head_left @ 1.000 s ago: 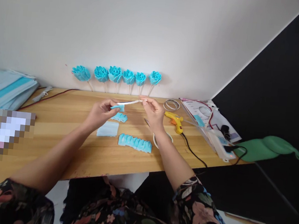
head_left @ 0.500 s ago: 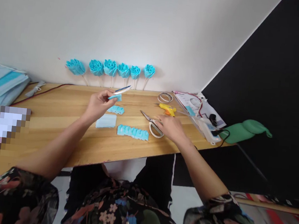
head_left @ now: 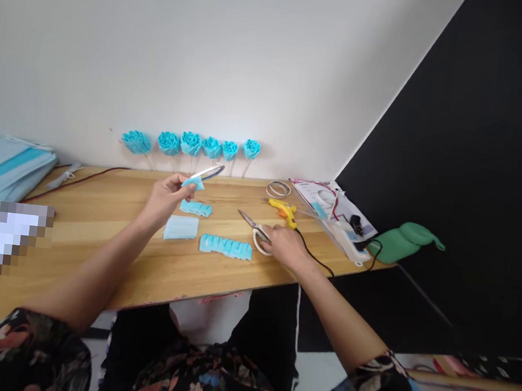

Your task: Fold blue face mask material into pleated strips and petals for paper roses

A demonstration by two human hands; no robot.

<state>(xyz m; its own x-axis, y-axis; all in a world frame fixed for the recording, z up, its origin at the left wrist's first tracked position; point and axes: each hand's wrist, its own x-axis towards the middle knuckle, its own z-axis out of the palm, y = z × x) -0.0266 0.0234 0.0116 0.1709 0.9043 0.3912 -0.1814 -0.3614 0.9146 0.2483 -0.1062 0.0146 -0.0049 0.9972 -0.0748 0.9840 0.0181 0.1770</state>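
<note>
My left hand [head_left: 169, 195] is raised over the table, its fingers pinching a small light-blue piece of material [head_left: 194, 183] together with a roll of tape [head_left: 208, 172] seen nearly edge-on. My right hand [head_left: 286, 246] is closed at the white handles of a pair of scissors [head_left: 257, 231], which lie on the table with blades pointing up and left. Below my left hand are a short pleated blue strip [head_left: 195, 208] and a stack of pale-blue pieces [head_left: 181, 228]. A longer pleated blue strip [head_left: 226, 246] lies left of the scissors.
Several blue flowers on sticks, one a rose-like flower [head_left: 190, 144], lean against the wall. A yellow glue gun [head_left: 282, 211], another tape roll [head_left: 279, 189], a power strip [head_left: 353, 245] and a green pouch [head_left: 400, 242] are rightward. Blue-and-white sheets [head_left: 5, 168] lie left.
The whole view has shifted, with the table now lower in frame. My right hand has moved left and closed at the scissors' handles. My left hand keeps its hold on the tape roll and blue piece.
</note>
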